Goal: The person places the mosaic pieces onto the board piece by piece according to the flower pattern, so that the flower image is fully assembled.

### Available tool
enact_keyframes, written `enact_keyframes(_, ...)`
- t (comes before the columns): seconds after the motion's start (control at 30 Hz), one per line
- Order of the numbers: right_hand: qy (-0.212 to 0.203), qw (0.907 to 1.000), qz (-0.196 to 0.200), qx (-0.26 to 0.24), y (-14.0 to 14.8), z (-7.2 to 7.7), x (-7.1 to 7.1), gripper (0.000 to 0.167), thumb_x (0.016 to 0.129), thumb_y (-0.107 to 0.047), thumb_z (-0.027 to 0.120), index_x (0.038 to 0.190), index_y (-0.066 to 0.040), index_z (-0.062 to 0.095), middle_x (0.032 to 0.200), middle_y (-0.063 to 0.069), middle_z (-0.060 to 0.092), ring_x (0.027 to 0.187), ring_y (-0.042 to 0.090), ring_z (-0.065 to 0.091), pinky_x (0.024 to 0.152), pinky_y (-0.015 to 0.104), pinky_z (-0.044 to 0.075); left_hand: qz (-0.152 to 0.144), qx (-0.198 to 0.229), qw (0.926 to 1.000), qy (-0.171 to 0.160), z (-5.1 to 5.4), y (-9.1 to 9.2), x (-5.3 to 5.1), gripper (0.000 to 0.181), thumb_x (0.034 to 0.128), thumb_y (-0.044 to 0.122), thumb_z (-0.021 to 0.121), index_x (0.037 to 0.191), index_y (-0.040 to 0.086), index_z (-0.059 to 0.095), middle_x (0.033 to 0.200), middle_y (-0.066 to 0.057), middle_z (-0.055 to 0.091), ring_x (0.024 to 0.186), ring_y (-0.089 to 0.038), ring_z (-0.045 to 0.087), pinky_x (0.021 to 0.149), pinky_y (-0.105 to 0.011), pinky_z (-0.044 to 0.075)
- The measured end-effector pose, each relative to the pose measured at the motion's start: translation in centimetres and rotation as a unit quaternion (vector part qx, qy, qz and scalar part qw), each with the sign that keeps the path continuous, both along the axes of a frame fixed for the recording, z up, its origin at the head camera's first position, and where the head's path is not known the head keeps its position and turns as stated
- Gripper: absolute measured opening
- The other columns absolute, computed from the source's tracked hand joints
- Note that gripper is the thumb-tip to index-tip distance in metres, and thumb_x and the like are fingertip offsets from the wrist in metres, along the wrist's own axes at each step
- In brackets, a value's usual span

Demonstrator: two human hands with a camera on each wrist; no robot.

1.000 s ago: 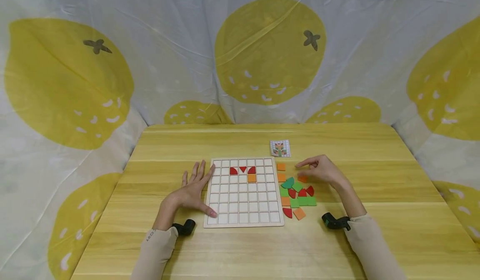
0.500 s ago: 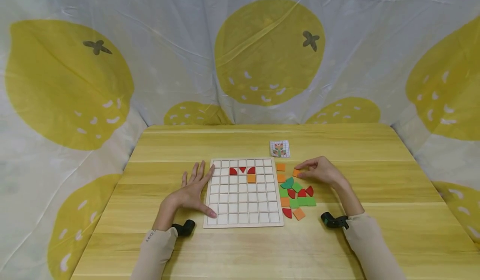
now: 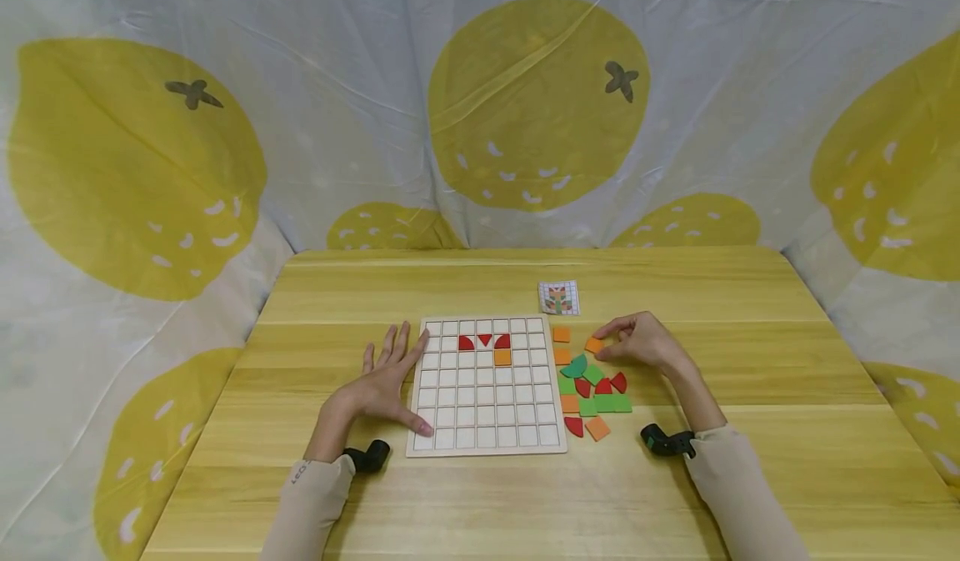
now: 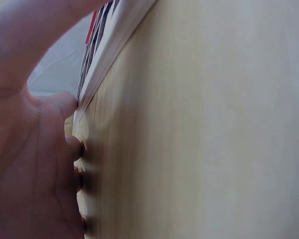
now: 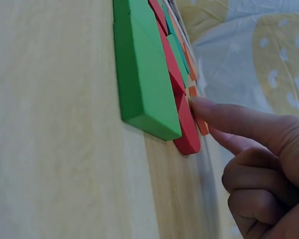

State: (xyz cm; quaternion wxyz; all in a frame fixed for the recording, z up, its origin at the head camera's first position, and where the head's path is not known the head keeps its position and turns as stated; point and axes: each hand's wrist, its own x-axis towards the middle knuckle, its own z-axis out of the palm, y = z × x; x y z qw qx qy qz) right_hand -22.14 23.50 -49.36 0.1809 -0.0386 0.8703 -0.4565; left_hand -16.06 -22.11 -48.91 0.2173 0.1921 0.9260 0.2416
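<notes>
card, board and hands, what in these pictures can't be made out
Small card, head view: pattern too small to tell exactly.
Lettering on the left sleeve, head view: too small and blurred to read.
Board, left wrist view: mostly cut off by the top edge.
Left hand, left wrist view: thumb tip cut off there too.
Orange tile, right wrist view: partly hidden by the right hand.

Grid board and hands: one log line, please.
left hand: touches grid board | right hand: pinches orange tile | on board: three red pieces, another orange tile
</notes>
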Motion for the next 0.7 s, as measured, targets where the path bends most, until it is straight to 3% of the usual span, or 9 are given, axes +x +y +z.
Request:
enact_keyframes(0.07, 0.004, 1.0000, -0.003, -0.001, -0.1, 0.1, 0.0, 0.033, 0.080, -0.014, 0.089, 0.108, 0.000, 0.078, 0.059, -0.006, 0.028, 0.056, 0.010, 0.025, 0.053, 0.024, 0.023, -0.001, 0.001, 1.0000, 0.001, 0.0, 0.0, 0.0, 0.152, 0.0621, 0.058, 0.095, 0.167, 0.010, -0.004, 0.167, -0.026, -0.029, 0.154, -0.048, -0.029, 0.117, -0.075, -0.020)
enact_keyframes(0.1, 0.012, 0.9999, -0.004, 0.000, -0.1, 0.1, -0.1, 0.034, 0.080, -0.015, 0.089, 0.108, 0.000, 0.078, 0.062, -0.008, 0.035, 0.059, 0.010, 0.028, 0.055, 0.023, 0.025, -0.001, 0.001, 1.0000, 0.002, 0.0, 0.0, 0.0, 0.152, 0.0622, 0.058, 0.095, 0.167, 0.010, -0.004, 0.167, -0.026, -0.029, 0.154, -0.048, -0.029, 0.117, -0.075, -0.020)
enact_keyframes(0.3, 0.028, 0.9989, 0.021, -0.031, -1.7, 0.7, -0.2, 0.034, 0.086, -0.015, 0.084, 0.115, 0.002, 0.077, 0.062, -0.009, 0.028, 0.057, 0.010, 0.023, 0.055, 0.023, 0.025, 0.001, -0.004, 1.0000, 0.001, 0.0, 0.0, -0.1, 0.152, 0.0615, 0.058, 0.095, 0.167, 0.010, -0.004, 0.168, -0.025, -0.028, 0.155, -0.047, -0.028, 0.118, -0.074, -0.020)
enact_keyframes(0.33, 0.024, 0.9985, 0.027, -0.040, -2.2, 0.9, -0.1, 0.033, 0.087, -0.014, 0.084, 0.115, 0.002, 0.076, 0.059, -0.007, 0.020, 0.054, 0.010, 0.020, 0.053, 0.023, 0.023, 0.002, -0.004, 1.0000, 0.002, 0.0, 0.0, -0.1, 0.152, 0.0616, 0.058, 0.095, 0.167, 0.010, -0.004, 0.168, -0.025, -0.028, 0.155, -0.048, -0.028, 0.118, -0.074, -0.020)
enact_keyframes(0.53, 0.018, 0.9954, 0.069, -0.065, -6.3, 1.8, 0.1, 0.028, 0.088, -0.014, 0.083, 0.114, -0.003, 0.078, 0.055, -0.007, 0.023, 0.050, 0.011, 0.020, 0.051, 0.023, 0.024, 0.004, -0.005, 1.0000, 0.001, -0.1, -0.1, 0.1, 0.152, 0.0617, 0.057, 0.096, 0.167, 0.010, -0.004, 0.168, -0.025, -0.028, 0.155, -0.047, -0.028, 0.118, -0.074, -0.020)
enact_keyframes(0.7, 0.019, 0.9910, 0.106, -0.078, -9.9, 1.7, 0.1, 0.024, 0.088, -0.014, 0.083, 0.111, -0.008, 0.081, 0.053, -0.007, 0.023, 0.048, 0.010, 0.019, 0.049, 0.022, 0.022, 0.002, -0.001, 1.0000, 0.000, 0.0, -0.1, 0.0, 0.152, 0.0621, 0.057, 0.095, 0.167, 0.010, -0.004, 0.168, -0.025, -0.028, 0.155, -0.047, -0.028, 0.117, -0.075, -0.020)
